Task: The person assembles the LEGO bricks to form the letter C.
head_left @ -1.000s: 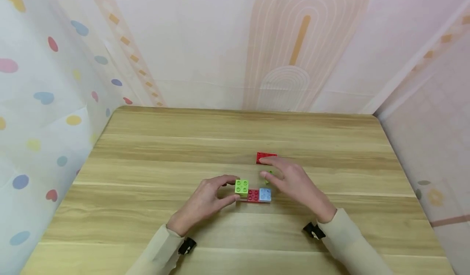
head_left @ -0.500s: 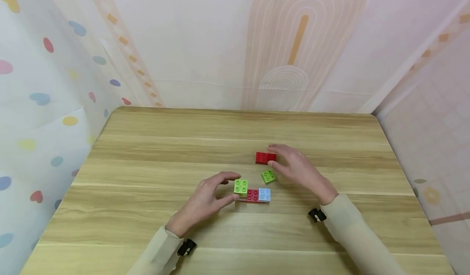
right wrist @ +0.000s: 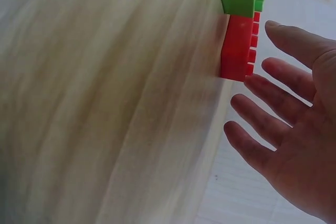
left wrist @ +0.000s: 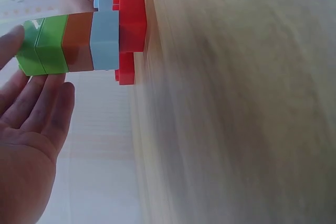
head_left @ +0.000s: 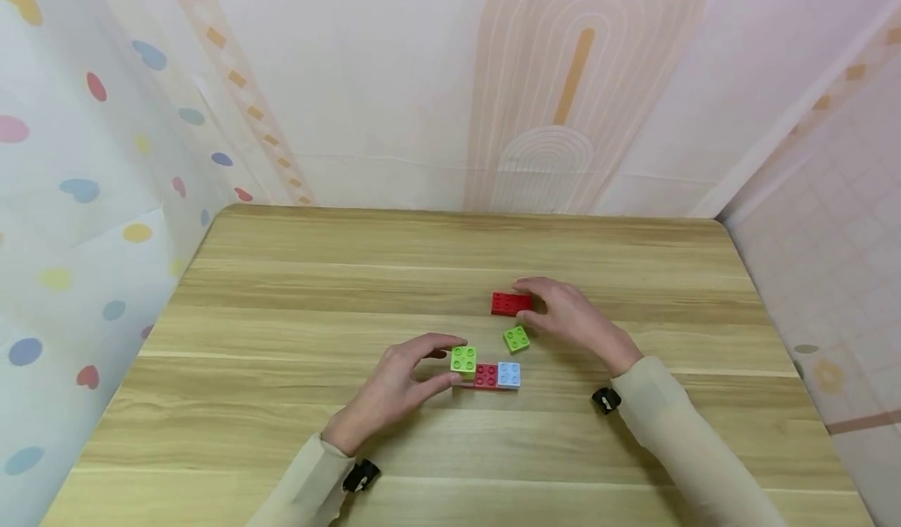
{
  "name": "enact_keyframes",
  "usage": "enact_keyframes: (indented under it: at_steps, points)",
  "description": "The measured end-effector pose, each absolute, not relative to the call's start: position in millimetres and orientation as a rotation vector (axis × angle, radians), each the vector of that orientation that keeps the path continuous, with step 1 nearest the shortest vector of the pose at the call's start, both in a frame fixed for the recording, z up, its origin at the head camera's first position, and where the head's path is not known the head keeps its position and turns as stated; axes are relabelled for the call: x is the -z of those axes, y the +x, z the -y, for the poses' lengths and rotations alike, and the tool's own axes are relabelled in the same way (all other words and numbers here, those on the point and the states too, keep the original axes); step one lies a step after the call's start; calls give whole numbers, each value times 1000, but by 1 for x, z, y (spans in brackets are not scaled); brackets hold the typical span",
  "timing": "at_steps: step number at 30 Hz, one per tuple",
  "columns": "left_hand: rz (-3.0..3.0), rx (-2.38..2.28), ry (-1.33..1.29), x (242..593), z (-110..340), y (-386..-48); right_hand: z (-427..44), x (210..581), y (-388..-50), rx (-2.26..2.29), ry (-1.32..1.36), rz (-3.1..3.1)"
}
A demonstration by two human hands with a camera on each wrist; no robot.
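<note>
My left hand [head_left: 394,382] holds a tower of toy bricks by its top, thumb on one side and fingers on the other of the green brick [head_left: 463,359]. Below that, the left wrist view shows another green brick [left wrist: 52,44], an orange-brown brick [left wrist: 78,43] and a light blue brick [left wrist: 105,41], standing on a red base brick [left wrist: 132,17]. A second light blue brick [head_left: 509,374] sits on the base's right end. Beside the right end of a loose red brick [head_left: 510,304], my right hand [head_left: 568,317] has its fingers spread, gripping nothing.
A loose small green brick [head_left: 516,339] lies between the tower and the loose red brick. The wooden table [head_left: 338,277] is backed by patterned wall sheets [head_left: 394,81] on its far and side edges.
My right hand has drawn back from above the loose red brick and the small green one to the red brick's right end. My left hand has stayed at the tower.
</note>
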State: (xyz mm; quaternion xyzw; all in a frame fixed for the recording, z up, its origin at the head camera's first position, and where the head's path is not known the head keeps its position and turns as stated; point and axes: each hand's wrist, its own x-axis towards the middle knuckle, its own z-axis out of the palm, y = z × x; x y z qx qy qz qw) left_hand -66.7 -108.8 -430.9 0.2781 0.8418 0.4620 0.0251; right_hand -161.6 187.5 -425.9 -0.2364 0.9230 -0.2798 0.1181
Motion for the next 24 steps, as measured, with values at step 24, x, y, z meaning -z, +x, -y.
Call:
enact_keyframes:
  at_steps: [24]
  points:
    - [-2618,-1367,876,424,104,-64,-188,427,-158,737,-645,-2674]
